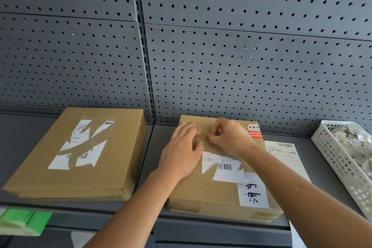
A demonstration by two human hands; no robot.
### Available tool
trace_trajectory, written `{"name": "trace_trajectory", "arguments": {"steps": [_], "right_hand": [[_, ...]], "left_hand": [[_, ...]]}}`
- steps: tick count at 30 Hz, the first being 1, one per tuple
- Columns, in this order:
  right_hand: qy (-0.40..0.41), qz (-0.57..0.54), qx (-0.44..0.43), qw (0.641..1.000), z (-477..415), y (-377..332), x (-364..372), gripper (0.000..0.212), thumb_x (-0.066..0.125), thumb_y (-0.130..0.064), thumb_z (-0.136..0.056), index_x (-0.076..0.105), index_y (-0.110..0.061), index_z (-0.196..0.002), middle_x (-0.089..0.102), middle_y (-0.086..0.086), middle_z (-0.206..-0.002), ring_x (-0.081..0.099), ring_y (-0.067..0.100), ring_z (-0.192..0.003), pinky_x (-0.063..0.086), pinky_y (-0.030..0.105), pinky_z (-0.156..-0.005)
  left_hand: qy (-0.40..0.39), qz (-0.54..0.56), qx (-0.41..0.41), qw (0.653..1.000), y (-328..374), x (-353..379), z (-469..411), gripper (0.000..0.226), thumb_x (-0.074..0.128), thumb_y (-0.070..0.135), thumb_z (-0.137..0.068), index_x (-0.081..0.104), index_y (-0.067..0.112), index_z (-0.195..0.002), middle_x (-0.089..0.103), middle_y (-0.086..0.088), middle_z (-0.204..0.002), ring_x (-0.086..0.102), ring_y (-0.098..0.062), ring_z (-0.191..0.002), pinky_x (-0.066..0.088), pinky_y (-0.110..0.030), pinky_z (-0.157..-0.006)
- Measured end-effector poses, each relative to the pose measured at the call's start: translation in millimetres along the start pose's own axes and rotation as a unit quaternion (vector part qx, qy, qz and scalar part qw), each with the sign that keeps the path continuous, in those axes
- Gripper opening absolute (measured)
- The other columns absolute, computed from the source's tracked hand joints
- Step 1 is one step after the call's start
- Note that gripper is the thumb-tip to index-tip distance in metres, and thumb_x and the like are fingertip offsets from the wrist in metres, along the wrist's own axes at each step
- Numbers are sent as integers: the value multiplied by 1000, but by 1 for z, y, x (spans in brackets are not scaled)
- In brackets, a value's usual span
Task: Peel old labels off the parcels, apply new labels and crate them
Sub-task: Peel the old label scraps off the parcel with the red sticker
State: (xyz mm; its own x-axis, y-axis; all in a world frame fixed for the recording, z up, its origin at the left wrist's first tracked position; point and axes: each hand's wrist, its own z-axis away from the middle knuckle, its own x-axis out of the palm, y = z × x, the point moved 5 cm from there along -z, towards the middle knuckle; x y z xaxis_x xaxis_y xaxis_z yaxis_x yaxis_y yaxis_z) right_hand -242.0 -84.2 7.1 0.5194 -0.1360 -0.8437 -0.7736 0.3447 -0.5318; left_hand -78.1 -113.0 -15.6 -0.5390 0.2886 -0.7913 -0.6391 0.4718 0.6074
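Parcel (193,193) under flat, straight-fingered left grip (181,151); right grip (229,139) in pinch on label scrap (209,134).

"此标签", red sticker (254,132) on parcel (193,189)

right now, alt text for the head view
A left hand presses on a cardboard parcel while the right hand pinches at its top, above a torn barcode label. A second parcel lies left, a white basket right, on a grey shelf.

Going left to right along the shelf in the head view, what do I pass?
Left parcel → right parcel → loose label sheet → white basket.
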Motion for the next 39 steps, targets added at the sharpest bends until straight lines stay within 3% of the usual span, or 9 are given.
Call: {"name": "trace_trajectory", "arguments": {"steps": [4, 9, 16, 21, 28, 33, 39], "right_hand": [[26, 6, -6, 1000, 0, 4, -3, 8, 63, -28, -84, 56, -23, -82, 61, -7, -70, 60, 17, -67, 54, 38, -64], [3, 5, -11, 1000, 2, 0, -2, 17, 68, -38, -83, 57, -26, -82, 62, -7, -72, 57, 11, -62, 45, 27, -53], [34, 0, 6, 999, 0, 3, -3, 17, 68, -32, -82, 56, -21, -80, 63, -4, -70, 62, 19, -66, 53, 38, -63], [2, -18, 2, 1000, 2, 0, -2, 19, 71, -36, -81, 58, -21, -79, 61, -6, -67, 56, 14, -58, 49, 33, -54], [46, -21, 7, 999, 3, 2, -6, 15, 67, -26, -83, 56, -16, -79, 63, -1, -67, 62, 23, -65, 53, 39, -60], [10, -15, -10, 1000, 5, -3, -2, 21, 69, -33, -84, 56, -17, -80, 58, -5, -66, 52, 13, -54, 45, 28, -48], [47, -17, 1, 999, 3, 2, -6, 14, 64, -24, -84, 54, -17, -77, 62, -1, -66, 58, 21, -62, 51, 36, -59]], "left_hand": [[0, 3, 1, 1000, 1, -1, 1, 31, 44, 38, -103, 51, 33, -133, 26, 27, -158, 3, 5, -149, 42, -43, -110], [-2, 1, 6, 1000, 2, -2, 2, 34, 44, 37, -103, 49, 33, -136, 25, 25, -159, 2, 6, -149, 39, -41, -111], [-1, 4, 3, 1000, 1, -1, 1, 33, 44, 38, -103, 51, 33, -135, 26, 26, -159, 3, 4, -150, 40, -42, -111], [-4, 0, 5, 1000, 2, -2, 1, 34, 44, 37, -103, 50, 32, -137, 25, 25, -159, 2, 4, -150, 39, -41, -112], [-2, 3, 6, 1000, 1, -1, 1, 32, 44, 38, -103, 51, 33, -134, 26, 26, -159, 2, 5, -149, 40, -42, -111], [-2, 1, 7, 1000, 1, -2, 1, 34, 44, 37, -103, 50, 33, -136, 25, 25, -159, 3, 4, -149, 38, -41, -111], [3, 4, 8, 1000, 1, -1, 1, 32, 45, 37, -103, 52, 32, -133, 28, 25, -158, 5, 4, -149, 41, -42, -111]]}}
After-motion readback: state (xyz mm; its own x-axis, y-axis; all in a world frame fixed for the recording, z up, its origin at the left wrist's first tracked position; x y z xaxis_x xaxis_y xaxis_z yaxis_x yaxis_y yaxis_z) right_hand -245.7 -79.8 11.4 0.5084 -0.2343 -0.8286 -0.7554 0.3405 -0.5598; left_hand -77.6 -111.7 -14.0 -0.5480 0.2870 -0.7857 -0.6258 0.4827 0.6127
